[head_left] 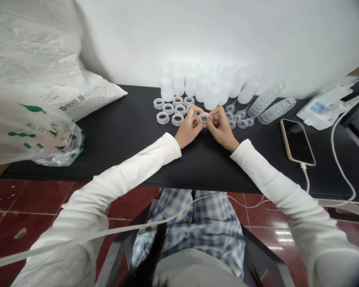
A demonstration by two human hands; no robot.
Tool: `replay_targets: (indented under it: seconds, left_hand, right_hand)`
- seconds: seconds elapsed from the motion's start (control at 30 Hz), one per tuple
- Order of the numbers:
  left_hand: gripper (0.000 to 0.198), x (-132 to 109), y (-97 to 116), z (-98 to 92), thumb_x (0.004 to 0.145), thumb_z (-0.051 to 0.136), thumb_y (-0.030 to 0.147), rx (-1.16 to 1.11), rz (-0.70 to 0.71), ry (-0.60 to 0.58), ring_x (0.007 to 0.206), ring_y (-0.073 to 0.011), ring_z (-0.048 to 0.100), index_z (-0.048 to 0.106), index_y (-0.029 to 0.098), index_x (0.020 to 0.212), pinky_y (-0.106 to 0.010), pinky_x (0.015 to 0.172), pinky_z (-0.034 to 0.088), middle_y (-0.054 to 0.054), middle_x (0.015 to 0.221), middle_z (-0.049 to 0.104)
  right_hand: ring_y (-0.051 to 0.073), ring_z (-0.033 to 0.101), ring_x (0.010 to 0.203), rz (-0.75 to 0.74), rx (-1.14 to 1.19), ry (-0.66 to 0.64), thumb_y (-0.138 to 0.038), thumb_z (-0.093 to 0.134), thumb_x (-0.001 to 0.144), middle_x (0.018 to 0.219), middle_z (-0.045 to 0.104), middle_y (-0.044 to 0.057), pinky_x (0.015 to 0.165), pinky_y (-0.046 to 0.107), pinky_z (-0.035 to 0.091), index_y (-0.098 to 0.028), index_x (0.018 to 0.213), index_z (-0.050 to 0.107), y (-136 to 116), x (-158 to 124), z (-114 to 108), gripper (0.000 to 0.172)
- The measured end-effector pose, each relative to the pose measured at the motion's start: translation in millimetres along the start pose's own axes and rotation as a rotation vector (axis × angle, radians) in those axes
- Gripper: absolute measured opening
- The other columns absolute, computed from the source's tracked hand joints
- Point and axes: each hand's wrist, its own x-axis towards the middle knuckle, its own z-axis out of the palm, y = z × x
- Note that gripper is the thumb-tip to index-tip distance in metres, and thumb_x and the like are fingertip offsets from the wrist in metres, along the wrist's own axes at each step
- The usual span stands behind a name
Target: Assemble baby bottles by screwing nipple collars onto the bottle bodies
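The left hand and the right hand are positioned close together above the black desk, both in white sleeves. The fingers of both hands are closed in a pinch grip on one clear plastic ring — the left hand on one side, the right hand on the other — and the ring is held tilted between them.

Beyond the hands, a group of matching rings lies flat on the desk, just beside the left hand. Small clear spouted pieces (exact form too small to determine) lie near the right hand. Clear plastic bottles stand upright in a row behind these parts, in front of the white wall. Two nested stacks of clear plastic pieces lie on their sides to the right.

Further right are a phone, lying face up with a charging cable attached, and a white device. At the left of the desk — well apart from the hands — lie a plastic bag and a white sack.
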Motion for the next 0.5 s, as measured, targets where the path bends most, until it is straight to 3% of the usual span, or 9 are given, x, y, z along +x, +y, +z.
replay_targets:
  seconds: [0.3, 0.5]
  left_hand:
    - [0.041, -2.5, 0.4, 0.6, 0.095, 0.058, 0.059, -0.031, -0.022, 0.021, 0.062, -0.0126, 0.066, 0.046, 0.024, 0.113, -0.028, 0.061, 0.055, 0.001, 0.079, 0.067]
    - [0.044, -3.4, 5.2, 0.1, 0.094, 0.059, 0.063, -0.029, -0.011, -0.006, 0.059, -0.0116, 0.064, 0.049, 0.024, 0.109, -0.027, 0.059, 0.054, 0.001, 0.077, 0.067]
  right_hand:
    - [0.018, 0.067, 0.072, 0.077, 0.169, -0.028, -0.068, 0.059, 0.091, 0.077, 0.064, -0.001, 0.067, 0.039, 0.059, -0.028, 0.098, 0.045, -4.1, 0.3, 1.7, 0.043]
    - [0.019, 0.065, 0.066, 0.059, 0.158, -0.034, -0.066, 0.063, 0.088, 0.072, 0.062, 0.000, 0.058, 0.037, 0.056, -0.029, 0.098, 0.049, -5.0, 0.1, -1.8, 0.042]
